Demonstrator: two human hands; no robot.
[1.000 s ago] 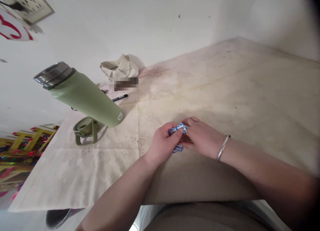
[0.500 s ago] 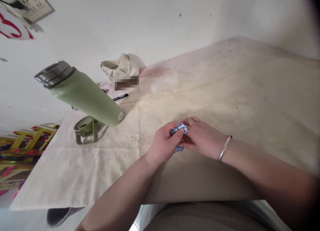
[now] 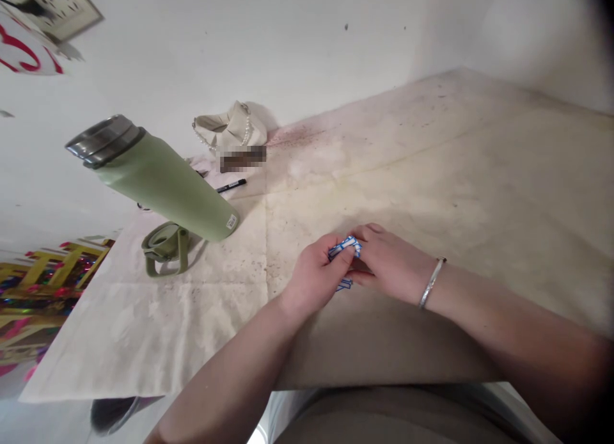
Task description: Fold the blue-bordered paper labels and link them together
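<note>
Between my hands, just above the cloth near the table's front edge, is a small folded white piece with blue lines [image 3: 346, 245]. Whether it is paper or cloth I cannot tell. My left hand [image 3: 317, 268] is closed on it, the thumb pressing across its top. My right hand [image 3: 393, 261], with a silver bangle at the wrist, pinches its right end; several fingertips are hidden. A blue-lined white bit [image 3: 344, 283] shows below the left thumb.
A tall green bottle [image 3: 167, 182] stands at left, its green lid with a loop handle [image 3: 165, 249] beside it. Behind are a black pen [image 3: 233, 186] and a cream bag with a pearl strap [image 3: 230, 127], against the wall. A stained cream cloth [image 3: 167, 335] covers the table.
Almost nothing differs. The folded white piece has shifted very slightly between my fingers, and both hands keep their hold.
</note>
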